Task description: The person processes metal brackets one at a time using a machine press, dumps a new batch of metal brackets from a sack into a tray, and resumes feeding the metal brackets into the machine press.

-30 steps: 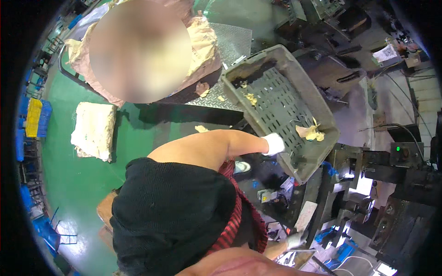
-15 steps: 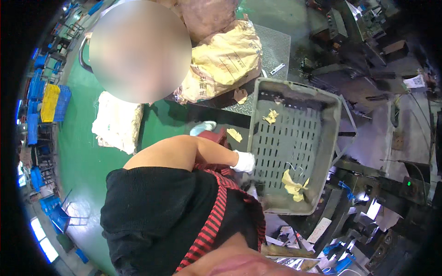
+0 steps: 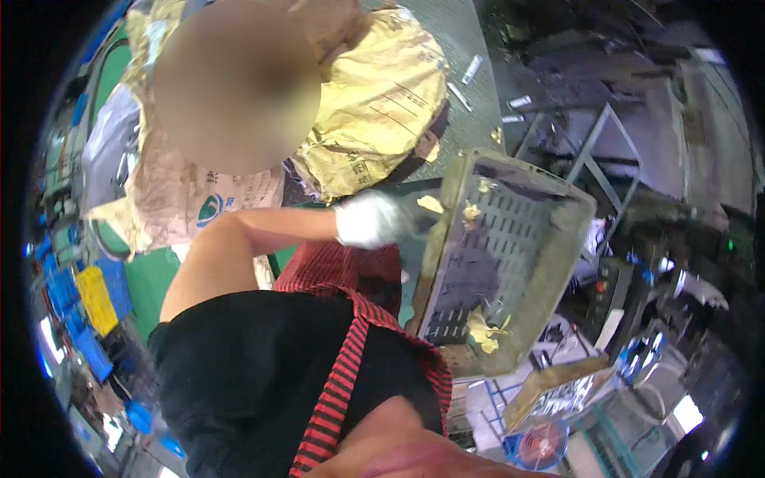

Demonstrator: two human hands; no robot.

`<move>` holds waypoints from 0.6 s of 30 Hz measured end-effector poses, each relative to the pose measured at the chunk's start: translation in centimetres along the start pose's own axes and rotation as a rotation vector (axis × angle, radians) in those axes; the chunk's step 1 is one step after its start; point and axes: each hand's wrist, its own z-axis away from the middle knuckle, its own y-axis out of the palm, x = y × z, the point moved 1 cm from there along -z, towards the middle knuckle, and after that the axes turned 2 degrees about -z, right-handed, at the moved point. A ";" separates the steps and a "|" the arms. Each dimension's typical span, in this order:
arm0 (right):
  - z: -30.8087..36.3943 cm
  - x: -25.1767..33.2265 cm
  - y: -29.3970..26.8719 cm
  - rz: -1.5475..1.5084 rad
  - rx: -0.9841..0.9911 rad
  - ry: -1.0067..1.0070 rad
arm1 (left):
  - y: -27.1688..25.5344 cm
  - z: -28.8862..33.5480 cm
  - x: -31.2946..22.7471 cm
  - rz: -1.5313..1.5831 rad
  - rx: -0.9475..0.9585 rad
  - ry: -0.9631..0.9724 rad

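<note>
My left hand [image 3: 370, 220], in a white glove, is stretched out beside the near-left wall of a grey plastic crate [image 3: 440, 263]. It is smeared by motion, so its fingers cannot be made out, nor whether they touch the rim. The crate has a slotted bottom and appears tilted. Inside lie a torn yellowish scrap of paper [image 3: 484, 331] at its near end and a smaller scrap [image 3: 471, 213] farther up. Another scrap [image 3: 430, 205] shows between my glove and the crate. My right hand is not visible.
Beyond my left hand, a yellow paper sack [image 3: 382, 103] lies on a metal plate [image 3: 466, 119]. A printed brownish sack [image 3: 179, 191] stands to the left. A metal frame [image 3: 606, 167] rises right of the crate. A red-and-blue fan [image 3: 543, 444] is at the lower right.
My left hand has moved left and away from the crate's near-left side. The crate looks more tilted. The view has shifted, bringing the printed brownish sack into sight at left.
</note>
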 end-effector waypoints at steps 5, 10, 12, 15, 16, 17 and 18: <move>6.5 0.8 0.9 -0.009 -0.119 0.108 | -9.2 12.5 9.1 -0.571 -0.299 -0.584; 11.5 -0.4 3.8 -0.058 -0.193 0.216 | -12.3 16.2 10.8 -1.041 -0.124 -0.988; 8.6 -2.1 4.1 -0.019 -0.144 0.230 | -12.8 16.9 9.5 -1.062 -0.069 -1.061; 6.0 -5.4 6.6 -0.036 -0.134 0.262 | -13.6 15.0 9.2 -1.066 -0.050 -1.032; 5.2 -5.5 7.0 -0.073 -0.146 0.247 | -14.1 14.5 9.7 -1.040 -0.004 -1.087; 4.7 -5.5 7.3 -0.085 -0.146 0.257 | -14.3 14.5 10.5 -1.050 0.005 -1.076; 4.3 -5.2 7.5 -0.146 -0.141 0.330 | -14.3 14.5 11.2 -0.995 0.042 -1.192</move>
